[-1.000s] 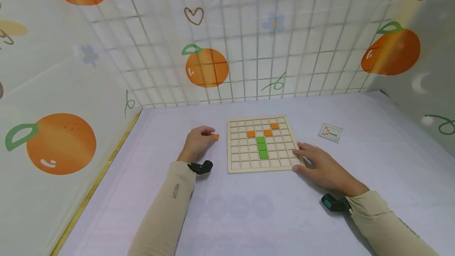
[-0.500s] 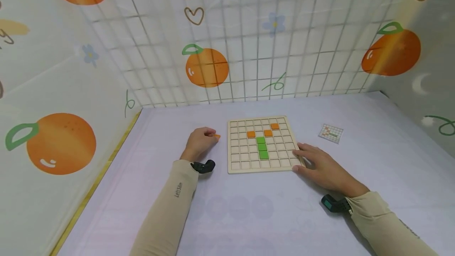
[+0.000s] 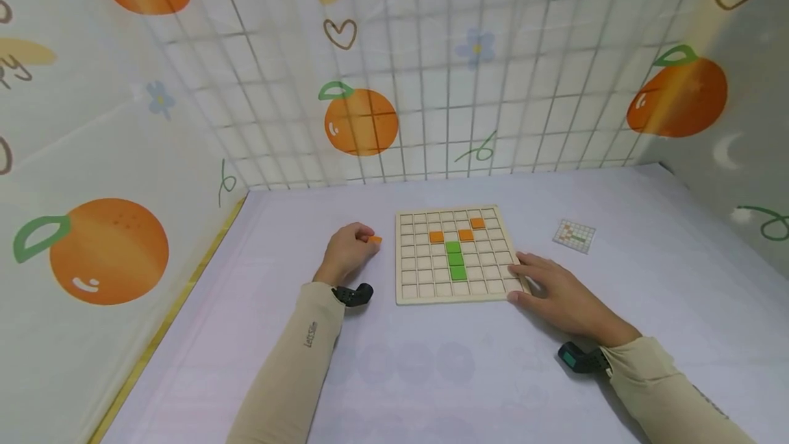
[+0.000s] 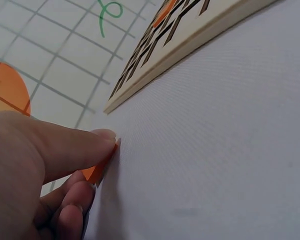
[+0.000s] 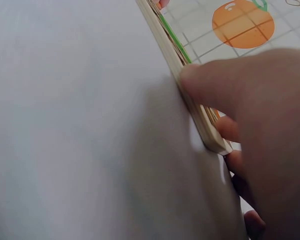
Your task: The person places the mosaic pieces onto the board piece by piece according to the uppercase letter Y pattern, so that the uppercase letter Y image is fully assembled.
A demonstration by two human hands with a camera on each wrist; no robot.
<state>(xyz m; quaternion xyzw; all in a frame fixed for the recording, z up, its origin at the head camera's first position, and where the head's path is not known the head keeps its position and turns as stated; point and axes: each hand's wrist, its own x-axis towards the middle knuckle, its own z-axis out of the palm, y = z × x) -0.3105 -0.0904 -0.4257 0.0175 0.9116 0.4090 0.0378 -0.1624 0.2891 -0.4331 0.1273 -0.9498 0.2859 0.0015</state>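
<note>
My left hand pinches a small orange square tile between thumb and fingers, low over the cloth just left of a wooden grid board. In the left wrist view the tile stands tilted on edge, partly hidden by the thumb. My right hand rests at the board's front right corner, thumb tip at the front edge and relaxed fingers on the right side. Three green tiles sit in a column in the grid. Three orange tiles lie in separate cells farther back.
A small card printed with a coloured grid pattern lies right of the board. The pale cloth-covered table meets orange-printed curtains at the back and sides. Both wrists wear black bands.
The left hand has shifted slightly right, and the orange tile in its fingers has turned. The right hand and the board have kept their places; the head view has tilted a little.
</note>
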